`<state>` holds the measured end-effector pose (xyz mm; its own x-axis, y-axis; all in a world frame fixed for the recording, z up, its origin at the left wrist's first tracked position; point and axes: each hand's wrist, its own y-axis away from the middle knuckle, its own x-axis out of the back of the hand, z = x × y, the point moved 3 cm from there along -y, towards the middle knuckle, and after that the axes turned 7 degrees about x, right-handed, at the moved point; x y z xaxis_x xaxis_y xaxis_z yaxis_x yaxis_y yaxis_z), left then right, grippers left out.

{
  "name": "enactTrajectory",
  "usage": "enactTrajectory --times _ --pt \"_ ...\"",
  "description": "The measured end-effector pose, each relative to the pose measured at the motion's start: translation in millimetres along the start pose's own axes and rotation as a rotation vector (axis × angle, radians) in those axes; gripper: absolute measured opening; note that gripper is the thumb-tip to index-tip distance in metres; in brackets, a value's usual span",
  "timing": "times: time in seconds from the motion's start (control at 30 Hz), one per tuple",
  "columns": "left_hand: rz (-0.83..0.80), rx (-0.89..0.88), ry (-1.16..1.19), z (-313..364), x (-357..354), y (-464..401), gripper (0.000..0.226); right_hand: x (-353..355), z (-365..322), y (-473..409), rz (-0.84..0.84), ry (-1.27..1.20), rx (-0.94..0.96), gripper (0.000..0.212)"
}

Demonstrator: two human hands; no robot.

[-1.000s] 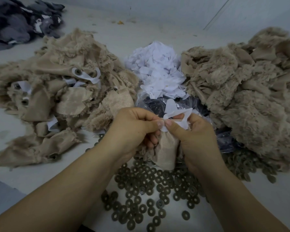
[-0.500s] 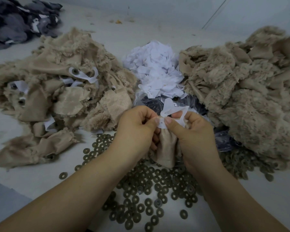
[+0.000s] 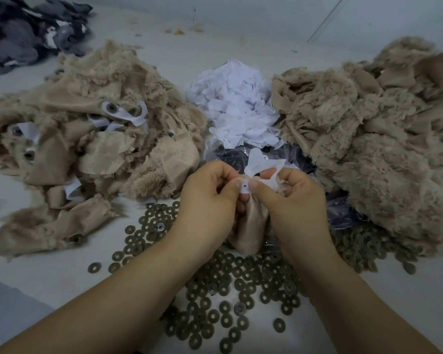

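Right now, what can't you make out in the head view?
Head view:
white patch: dark dot between the thumbs, hole or post, too small.
tan fabric piece: top hidden by left hand and right hand.
plastic bag: contents blurred by glare.
grey pile: cut by the top-left edge.

The light is soft, cool and rather dim, falling evenly from above. Weak shadows sit under the near edge of the left heap of tan fluffy fabric point(image 3: 87, 139). The crinkled clear plastic bag point(image 3: 292, 154) carries small glints. Focus is sharpest on the small white cloth piece point(image 3: 260, 159) at the centre. The right heap of tan plush point(image 3: 394, 149) smears toward the frame edge, where the wide lens bends the scene.
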<state>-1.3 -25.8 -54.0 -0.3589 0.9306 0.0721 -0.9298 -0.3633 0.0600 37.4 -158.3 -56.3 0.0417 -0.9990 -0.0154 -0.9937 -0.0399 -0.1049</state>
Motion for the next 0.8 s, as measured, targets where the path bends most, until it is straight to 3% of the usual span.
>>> enactTrajectory --times 0.57,0.8 --pt "-0.016 0.029 0.019 6.7 0.4 2.3 0.007 1.6 1.2 -1.1 0.017 0.053 -0.009 0.014" --pt "0.018 -0.017 -0.052 6.2 0.5 0.8 0.009 0.6 -4.0 -0.7 0.026 0.346 0.165 0.013"
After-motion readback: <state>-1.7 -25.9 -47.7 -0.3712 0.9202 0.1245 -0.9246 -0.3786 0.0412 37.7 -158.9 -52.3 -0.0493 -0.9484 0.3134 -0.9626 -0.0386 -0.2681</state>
